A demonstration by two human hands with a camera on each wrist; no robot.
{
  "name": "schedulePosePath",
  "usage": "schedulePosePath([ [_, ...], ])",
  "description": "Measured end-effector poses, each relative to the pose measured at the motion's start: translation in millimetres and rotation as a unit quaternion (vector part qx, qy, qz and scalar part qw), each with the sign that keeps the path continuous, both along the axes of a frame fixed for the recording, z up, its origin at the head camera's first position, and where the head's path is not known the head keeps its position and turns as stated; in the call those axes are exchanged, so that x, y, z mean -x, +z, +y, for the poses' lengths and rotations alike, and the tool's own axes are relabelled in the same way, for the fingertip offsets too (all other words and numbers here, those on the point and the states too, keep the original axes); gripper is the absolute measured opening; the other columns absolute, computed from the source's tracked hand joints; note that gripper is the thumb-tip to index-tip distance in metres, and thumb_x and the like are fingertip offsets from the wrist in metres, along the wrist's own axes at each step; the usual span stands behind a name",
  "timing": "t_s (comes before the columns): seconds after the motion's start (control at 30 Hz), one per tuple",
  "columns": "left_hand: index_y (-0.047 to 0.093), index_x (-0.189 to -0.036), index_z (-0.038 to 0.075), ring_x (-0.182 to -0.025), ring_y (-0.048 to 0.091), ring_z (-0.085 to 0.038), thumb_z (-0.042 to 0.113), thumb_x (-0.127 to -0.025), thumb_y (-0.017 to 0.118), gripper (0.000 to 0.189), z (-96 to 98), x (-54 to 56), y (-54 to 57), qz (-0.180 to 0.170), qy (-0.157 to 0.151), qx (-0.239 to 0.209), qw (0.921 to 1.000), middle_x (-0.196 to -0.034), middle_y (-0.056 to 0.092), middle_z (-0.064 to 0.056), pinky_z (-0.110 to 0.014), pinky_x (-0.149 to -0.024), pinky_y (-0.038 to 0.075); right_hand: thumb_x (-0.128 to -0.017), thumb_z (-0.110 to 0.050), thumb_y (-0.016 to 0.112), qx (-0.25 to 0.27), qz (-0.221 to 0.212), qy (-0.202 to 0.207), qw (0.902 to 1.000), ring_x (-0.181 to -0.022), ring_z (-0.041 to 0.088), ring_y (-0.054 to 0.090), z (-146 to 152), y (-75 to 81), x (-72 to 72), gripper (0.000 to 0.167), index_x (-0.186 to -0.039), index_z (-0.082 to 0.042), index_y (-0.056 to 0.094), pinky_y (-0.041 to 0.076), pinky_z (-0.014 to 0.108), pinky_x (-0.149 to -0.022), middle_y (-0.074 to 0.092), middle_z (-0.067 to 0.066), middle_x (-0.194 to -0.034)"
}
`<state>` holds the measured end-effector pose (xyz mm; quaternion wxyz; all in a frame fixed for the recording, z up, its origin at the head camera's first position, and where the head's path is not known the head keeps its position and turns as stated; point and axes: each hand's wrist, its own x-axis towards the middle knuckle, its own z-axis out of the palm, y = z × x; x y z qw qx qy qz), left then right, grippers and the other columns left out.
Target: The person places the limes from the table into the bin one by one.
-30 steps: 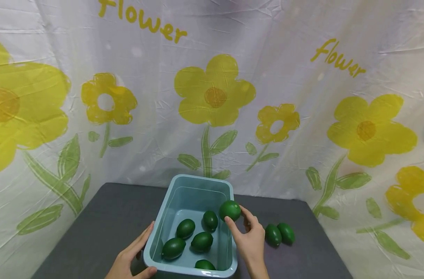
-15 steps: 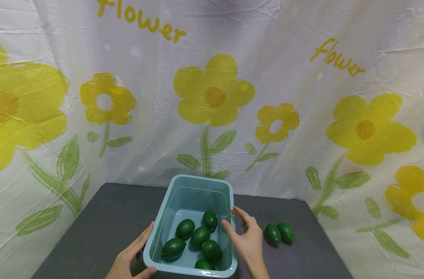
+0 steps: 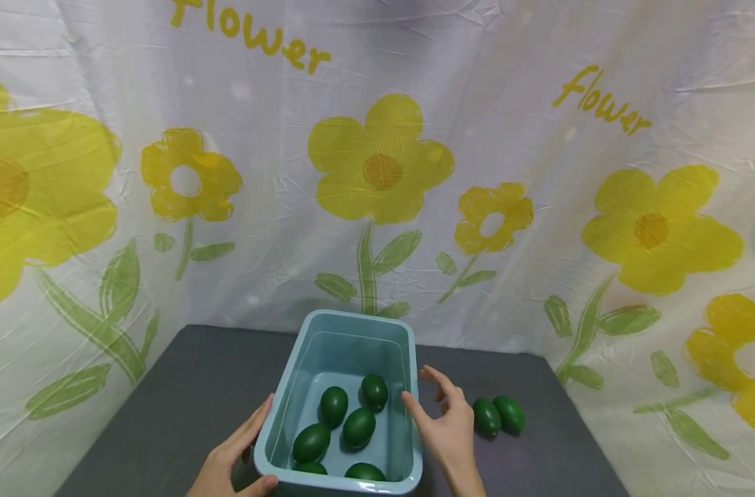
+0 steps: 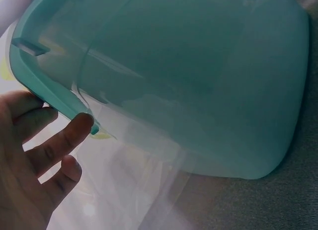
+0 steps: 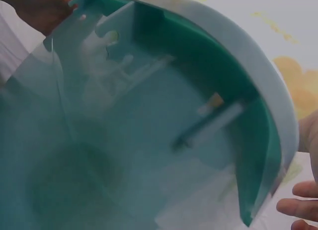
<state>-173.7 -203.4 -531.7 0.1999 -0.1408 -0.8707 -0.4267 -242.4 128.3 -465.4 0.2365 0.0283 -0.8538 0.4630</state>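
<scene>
A light blue-green plastic bin (image 3: 337,322) stands on the table in front of me, with several dark green limes (image 3: 359,428) on its floor. Two of these are partly hidden by the near wall. My left hand (image 3: 234,452) holds the bin's near left corner, fingers along the left rim and thumb at the front. The left wrist view shows its bent fingers (image 4: 64,140) against the rim. My right hand (image 3: 447,424) hovers beside the right rim, thumb and fingers apart, holding nothing. Just right of it, two more limes (image 3: 498,417) lie side by side on the table.
A dark grey cloth covers the table (image 3: 228,359). Behind and on both sides hangs a white curtain (image 3: 259,241) printed with yellow flowers, close to the table's far edge.
The lime in my right hand has been let go into the bin, and the limes there have shifted. The right hand has drawn slightly right from the rim; the left hand stays put.
</scene>
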Motion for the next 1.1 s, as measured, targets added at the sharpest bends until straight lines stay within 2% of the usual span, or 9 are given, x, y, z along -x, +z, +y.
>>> schedulePosePath([
  [0.17,0.040,-0.166,0.028,-0.138,0.038,0.013,0.021,-0.088,0.084,0.090,-0.3,0.3,-1.5,0.004,0.010,-0.004,0.9999,-0.165,0.042,0.012,-0.035,-0.095,0.057,-0.089,-0.027,0.088,-0.004,-0.008,-0.005,0.9999,-0.084,0.012,0.044,6.8,-0.3,0.0,0.050,-0.135,-0.016,0.072,0.032,0.030,-0.073,0.068,-0.007,-0.106],
  [0.4,0.041,-0.165,0.022,-0.140,0.040,0.013,0.015,-0.086,0.084,0.090,3.6,3.6,-8.2,0.032,-0.016,-0.019,0.9992,-0.165,0.047,-0.002,-0.027,-0.094,0.055,-0.090,-0.029,0.087,-0.018,-0.044,-0.036,0.9982,-0.085,0.015,0.044,24.3,-4.6,-5.0,0.050,-0.136,-0.017,0.071,0.033,0.031,-0.074,0.068,-0.005,-0.110],
  [0.53,0.041,-0.165,0.026,-0.139,0.040,0.013,0.016,-0.086,0.084,0.091,0.6,2.2,-4.7,0.024,-0.006,-0.018,0.9995,-0.165,0.045,0.005,-0.028,-0.094,0.056,-0.089,-0.030,0.088,-0.029,-0.043,-0.045,0.9976,-0.084,0.015,0.043,32.6,-9.1,-1.4,0.052,-0.136,-0.014,0.071,0.034,0.030,-0.073,0.065,-0.003,-0.104],
  [0.6,0.040,-0.166,0.027,-0.139,0.040,0.013,0.016,-0.087,0.084,0.091,-0.5,0.8,-2.5,0.017,-0.004,-0.017,0.9997,-0.165,0.045,0.007,-0.029,-0.094,0.056,-0.089,-0.032,0.088,-0.032,-0.042,-0.054,0.9972,-0.083,0.014,0.043,39.5,-10.9,0.6,0.053,-0.136,-0.013,0.071,0.035,0.029,-0.071,0.067,-0.002,-0.107],
  [0.83,0.039,-0.166,0.027,-0.140,0.037,0.015,0.018,-0.085,0.085,0.093,-1.7,0.1,-1.5,0.016,-0.004,-0.010,0.9998,-0.166,0.044,0.006,-0.029,-0.097,0.055,-0.090,-0.034,0.086,-0.029,-0.058,-0.067,0.9956,-0.066,0.013,0.038,69.4,-15.6,5.6,0.058,-0.139,-0.010,0.068,0.035,0.026,-0.061,0.060,0.004,-0.098],
  [0.9,0.039,-0.166,0.027,-0.141,0.036,0.015,0.018,-0.086,0.085,0.094,-1.8,0.0,-1.4,0.017,-0.007,-0.010,0.9998,-0.167,0.043,0.006,-0.029,-0.097,0.055,-0.091,-0.034,0.086,-0.029,-0.058,-0.073,0.9952,-0.068,0.013,0.040,75.2,-18.1,6.7,0.057,-0.139,-0.010,0.068,0.036,0.027,-0.062,0.063,0.005,-0.102],
  [1.03,0.038,-0.167,0.025,-0.141,0.036,0.014,0.019,-0.086,0.085,0.093,-0.9,-0.1,-0.6,0.017,-0.012,-0.012,0.9997,-0.167,0.042,0.005,-0.028,-0.097,0.055,-0.090,-0.035,0.086,-0.026,-0.063,-0.092,0.9935,-0.083,0.019,0.050,84.0,-23.1,7.5,0.058,-0.139,-0.009,0.068,0.042,0.028,-0.066,0.069,0.007,-0.115],
  [1.1,0.038,-0.167,0.025,-0.141,0.036,0.013,0.019,-0.086,0.085,0.094,-0.1,-0.3,-0.5,0.019,-0.015,-0.013,0.9996,-0.167,0.043,0.002,-0.028,-0.097,0.054,-0.091,-0.036,0.085,-0.025,-0.072,-0.102,0.9919,-0.088,0.021,0.053,88.0,-25.1,7.1,0.059,-0.140,-0.009,0.068,0.045,0.029,-0.067,0.068,0.009,-0.116],
])
